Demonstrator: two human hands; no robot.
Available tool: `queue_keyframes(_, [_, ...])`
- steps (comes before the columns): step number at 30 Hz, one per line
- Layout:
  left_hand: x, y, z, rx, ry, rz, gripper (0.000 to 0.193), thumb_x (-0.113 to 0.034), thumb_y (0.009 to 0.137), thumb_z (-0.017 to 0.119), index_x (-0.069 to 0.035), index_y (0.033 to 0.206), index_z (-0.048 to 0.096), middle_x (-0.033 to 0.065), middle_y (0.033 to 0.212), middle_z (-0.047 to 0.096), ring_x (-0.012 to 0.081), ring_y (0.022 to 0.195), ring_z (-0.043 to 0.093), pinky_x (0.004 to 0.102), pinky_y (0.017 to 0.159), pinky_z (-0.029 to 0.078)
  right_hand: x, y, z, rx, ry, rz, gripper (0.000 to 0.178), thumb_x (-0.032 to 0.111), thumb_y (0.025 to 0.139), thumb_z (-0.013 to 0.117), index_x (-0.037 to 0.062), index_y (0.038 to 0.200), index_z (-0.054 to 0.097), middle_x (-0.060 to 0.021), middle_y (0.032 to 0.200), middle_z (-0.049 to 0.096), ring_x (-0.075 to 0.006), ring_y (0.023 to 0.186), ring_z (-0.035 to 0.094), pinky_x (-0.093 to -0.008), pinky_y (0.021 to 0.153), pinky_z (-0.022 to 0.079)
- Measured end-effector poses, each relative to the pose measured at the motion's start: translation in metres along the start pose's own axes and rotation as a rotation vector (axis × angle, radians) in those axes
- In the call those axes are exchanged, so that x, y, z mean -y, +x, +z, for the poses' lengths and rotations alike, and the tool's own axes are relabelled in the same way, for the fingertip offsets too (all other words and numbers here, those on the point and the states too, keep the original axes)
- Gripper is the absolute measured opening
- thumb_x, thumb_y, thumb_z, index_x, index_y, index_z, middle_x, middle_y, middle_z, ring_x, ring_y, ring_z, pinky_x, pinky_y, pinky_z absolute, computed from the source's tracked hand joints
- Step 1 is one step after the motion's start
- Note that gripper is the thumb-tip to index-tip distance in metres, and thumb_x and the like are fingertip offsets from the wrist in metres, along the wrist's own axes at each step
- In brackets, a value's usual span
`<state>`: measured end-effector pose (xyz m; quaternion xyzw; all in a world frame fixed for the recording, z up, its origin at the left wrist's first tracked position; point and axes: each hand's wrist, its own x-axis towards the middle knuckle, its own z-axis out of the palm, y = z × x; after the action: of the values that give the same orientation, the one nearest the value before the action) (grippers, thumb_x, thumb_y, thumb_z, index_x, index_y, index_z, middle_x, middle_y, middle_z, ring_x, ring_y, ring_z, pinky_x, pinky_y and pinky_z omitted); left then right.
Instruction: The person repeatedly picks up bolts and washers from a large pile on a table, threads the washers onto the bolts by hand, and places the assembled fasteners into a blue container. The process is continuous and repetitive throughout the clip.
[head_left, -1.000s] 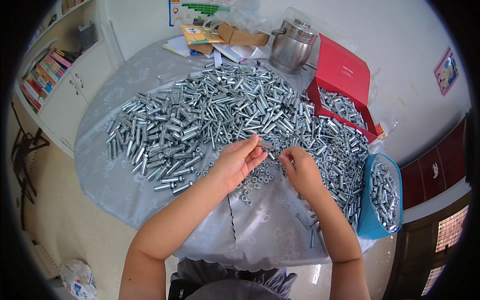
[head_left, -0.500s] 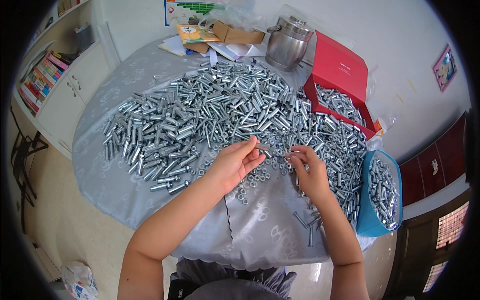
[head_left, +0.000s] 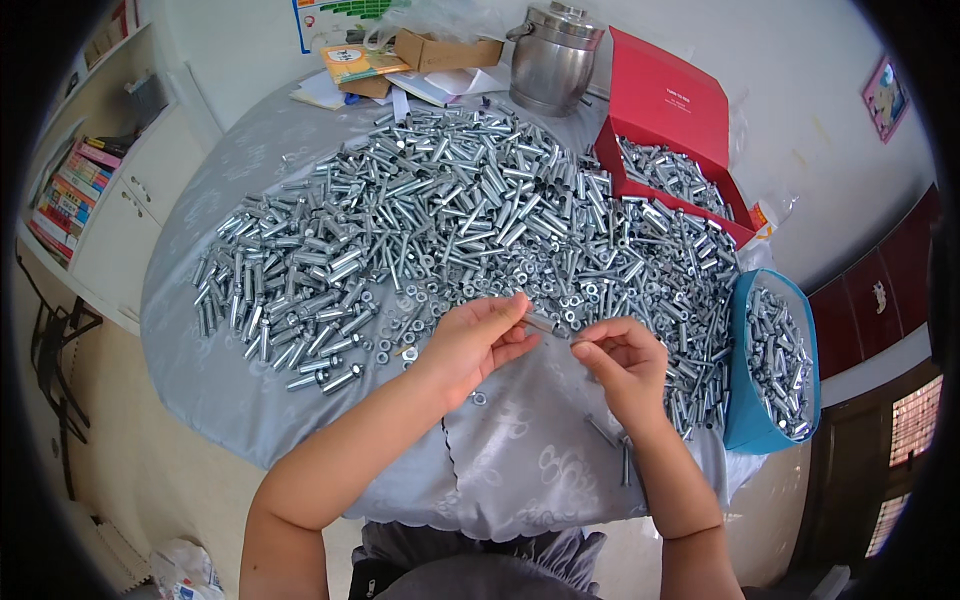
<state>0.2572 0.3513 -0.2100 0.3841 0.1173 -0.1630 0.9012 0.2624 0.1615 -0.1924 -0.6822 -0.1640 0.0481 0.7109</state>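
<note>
Tube (head_left: 541, 322) pinched by the left hand (head_left: 476, 347) between thumb and fingertips, near one end; its free end is pointed toward the right hand (head_left: 630, 365). On the right, thumb and forefinger are drawn close, tips just beside that free end; whether a small piece is pinched there cannot be told.

Handling (judged): bright metal, so stiff and not fragile; light enough for fingertips alone. The surface is smooth and round, so slipping or rolling is to be expected under a loose pinch. Best taken around the barrel, with thumb opposed to two fingers and the ends left uncovered.

Outward from the tube: loose nuts (head_left: 409, 354) are seen to its left, past the left hand. Two bolts (head_left: 626, 466) are laid on the cloth (head_left: 400, 490), nearer the body than the tube. Beyond it the pile (head_left: 400, 190) of similar hardware is spread. Far right of the tube, more pieces are held in a blue bin (head_left: 742, 390); beyond it, to the right, in a red box (head_left: 655, 75).
</note>
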Motion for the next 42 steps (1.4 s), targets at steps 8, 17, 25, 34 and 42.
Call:
queue_keyframes(8, [0.002, -0.001, 0.001, 0.024, 0.088, -0.008, 0.026, -0.027, 0.084, 0.061, -0.001, 0.090, 0.058, -0.0020, 0.073, 0.050, 0.0056, 0.068, 0.051, 0.0273, 0.081, 0.052, 0.003, -0.002, -0.001, 0.047, 0.062, 0.121, 0.016, -0.002, 0.078, 0.065, -0.0023, 0.092, 0.058, -0.0060, 0.088, 0.060, -0.0110, 0.081, 0.057, -0.0232, 0.073, 0.046])
queue_keyframes(17, [0.000, -0.004, 0.002, 0.123, 0.132, -0.016, 0.025, -0.023, 0.085, 0.060, 0.001, 0.095, 0.059, 0.0000, 0.078, 0.055, 0.0062, 0.068, 0.053, 0.0300, 0.082, 0.051, 0.007, -0.001, -0.013, 0.166, 0.220, 0.264, 0.013, -0.003, 0.077, 0.065, -0.0002, 0.087, 0.057, -0.0056, 0.086, 0.062, -0.0116, 0.077, 0.060, -0.0229, 0.071, 0.048])
queue_keyframes(25, [0.000, -0.006, 0.003, 0.134, 0.128, -0.007, 0.023, -0.022, 0.086, 0.059, 0.000, 0.094, 0.059, -0.0005, 0.076, 0.055, 0.0065, 0.066, 0.053, 0.0304, 0.082, 0.052, 0.009, -0.003, -0.014, 0.171, 0.251, 0.240, 0.013, -0.003, 0.078, 0.064, -0.0014, 0.088, 0.057, -0.0076, 0.085, 0.062, -0.0134, 0.078, 0.060, -0.0242, 0.071, 0.048])
queue_keyframes(34, [0.002, -0.007, 0.008, 0.017, 0.132, -0.020, 0.026, -0.026, 0.085, 0.061, 0.000, 0.090, 0.059, -0.0016, 0.074, 0.052, 0.0059, 0.067, 0.052, 0.0287, 0.081, 0.052, 0.006, -0.010, -0.005, 0.052, 0.097, 0.110, 0.013, 0.000, 0.083, 0.059, -0.0030, 0.095, 0.057, -0.0083, 0.091, 0.061, -0.0141, 0.084, 0.059, -0.0259, 0.077, 0.047])
queue_keyframes(42, [0.007, -0.007, 0.009, -0.009, 0.035, -0.080, 0.024, -0.027, 0.085, 0.060, -0.003, 0.085, 0.058, -0.0022, 0.071, 0.050, 0.0055, 0.065, 0.051, 0.0279, 0.082, 0.052, 0.002, -0.007, -0.005, 0.045, -0.271, -0.242, 0.014, -0.002, 0.079, 0.061, -0.0024, 0.093, 0.059, -0.0115, 0.095, 0.062, -0.0185, 0.090, 0.058, -0.0282, 0.080, 0.044])
